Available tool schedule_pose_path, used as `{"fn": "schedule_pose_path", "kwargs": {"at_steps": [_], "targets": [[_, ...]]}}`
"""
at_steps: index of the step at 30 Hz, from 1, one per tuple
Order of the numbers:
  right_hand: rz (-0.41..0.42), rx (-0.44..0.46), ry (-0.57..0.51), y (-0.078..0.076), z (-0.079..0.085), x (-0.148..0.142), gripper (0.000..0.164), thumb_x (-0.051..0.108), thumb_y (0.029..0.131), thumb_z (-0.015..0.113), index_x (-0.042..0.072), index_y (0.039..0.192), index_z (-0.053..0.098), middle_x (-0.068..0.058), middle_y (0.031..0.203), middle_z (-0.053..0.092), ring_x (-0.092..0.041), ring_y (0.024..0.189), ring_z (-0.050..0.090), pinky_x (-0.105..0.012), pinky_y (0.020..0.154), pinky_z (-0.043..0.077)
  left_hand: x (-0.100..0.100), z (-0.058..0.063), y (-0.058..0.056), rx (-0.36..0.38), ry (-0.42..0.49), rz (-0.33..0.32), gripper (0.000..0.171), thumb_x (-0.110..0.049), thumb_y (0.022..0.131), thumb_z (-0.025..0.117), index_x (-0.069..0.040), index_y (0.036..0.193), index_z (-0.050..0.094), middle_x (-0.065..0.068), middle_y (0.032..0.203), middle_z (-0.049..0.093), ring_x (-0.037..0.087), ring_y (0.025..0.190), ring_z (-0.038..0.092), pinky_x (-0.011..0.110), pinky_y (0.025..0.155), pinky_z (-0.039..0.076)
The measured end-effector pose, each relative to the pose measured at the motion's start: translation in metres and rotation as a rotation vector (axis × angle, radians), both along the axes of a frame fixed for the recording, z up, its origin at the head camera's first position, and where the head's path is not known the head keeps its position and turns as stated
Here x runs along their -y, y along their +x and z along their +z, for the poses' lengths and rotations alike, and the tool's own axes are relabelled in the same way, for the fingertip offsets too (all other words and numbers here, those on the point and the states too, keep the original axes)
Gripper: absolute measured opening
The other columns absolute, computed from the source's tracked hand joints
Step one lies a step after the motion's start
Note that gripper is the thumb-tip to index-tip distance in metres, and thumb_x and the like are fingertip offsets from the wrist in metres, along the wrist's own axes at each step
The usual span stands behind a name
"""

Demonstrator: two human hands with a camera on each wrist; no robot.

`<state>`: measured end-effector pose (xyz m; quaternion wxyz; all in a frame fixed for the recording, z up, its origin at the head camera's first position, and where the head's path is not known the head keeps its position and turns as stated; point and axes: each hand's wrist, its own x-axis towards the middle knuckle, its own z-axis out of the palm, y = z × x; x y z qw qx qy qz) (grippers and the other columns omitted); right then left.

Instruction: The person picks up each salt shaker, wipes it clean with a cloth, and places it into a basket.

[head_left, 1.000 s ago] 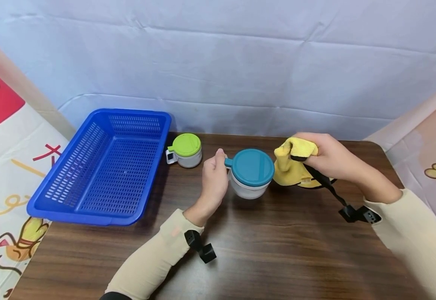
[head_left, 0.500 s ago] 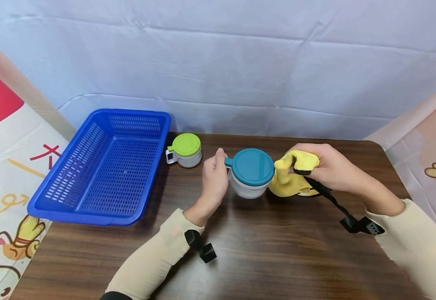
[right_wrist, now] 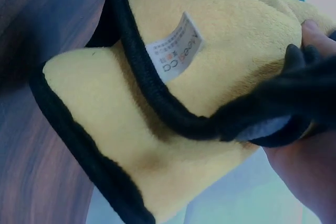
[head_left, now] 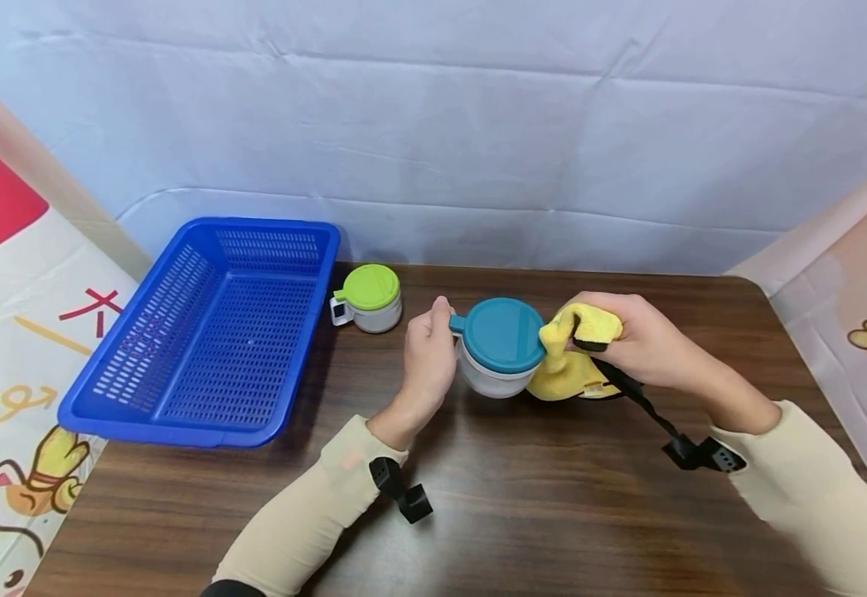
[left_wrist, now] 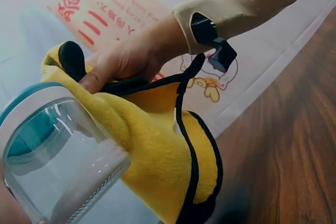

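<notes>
A clear seasoning jar (left_wrist: 68,156) with a teal lid (head_left: 504,335) is gripped by its handle in my left hand (head_left: 429,361), thumb on top. Held above the table, it tilts in the left wrist view. My right hand (head_left: 642,340) pinches a bunched yellow cloth (head_left: 560,373) with black edging against the jar's right side. The cloth's lower part hangs loose, and a white label (right_wrist: 176,48) shows on it in the right wrist view. The fingers behind the cloth are partly hidden.
A second jar with a lime-green lid (head_left: 370,288) stands at the back of the wooden table (head_left: 553,514). Left of it sits a blue perforated basket (head_left: 247,332). A pale cloth backdrop (head_left: 433,124) rises behind the table.
My right hand has moved left and slightly nearer, bringing the yellow cloth from the jar's far right side up against it. The left hand and jar have barely shifted.
</notes>
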<state>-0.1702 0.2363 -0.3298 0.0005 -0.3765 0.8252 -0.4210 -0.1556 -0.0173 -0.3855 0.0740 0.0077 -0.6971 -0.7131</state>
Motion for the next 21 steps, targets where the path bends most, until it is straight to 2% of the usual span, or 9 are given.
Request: {"fn": "schedule_pose_path", "kwargs": {"at_steps": [10,21], "targets": [[-0.027,0.005,-0.005,-0.0011,-0.0027,0.0015,0.033,-0.009,0.085,0.075,0.012,0.110,0.069,0.004,0.098,0.069,-0.010,0.088,0.062,-0.021,0.078,0.050,0.0011,-0.0004,0.0001,0.022,-0.030,-0.004,0.056,-0.028,0.112,0.036,-0.006,0.060,0.041,0.001,0.054,0.032,0.018,0.051,0.032,0.028,0.051,0.026],[-0.089,-0.027,0.034,-0.0053,-0.0026,0.0024,0.032,-0.009,0.086,0.074,0.013,0.109,0.070,0.005,0.099,0.069,-0.009,0.091,0.063,-0.020,0.080,0.049,0.0005,-0.0009,0.0000,0.025,-0.032,-0.015,0.056,-0.030,0.111,0.036,-0.008,0.060,0.041,0.002,0.054,0.032,0.019,0.050,0.033,0.028,0.052,0.027]]}}
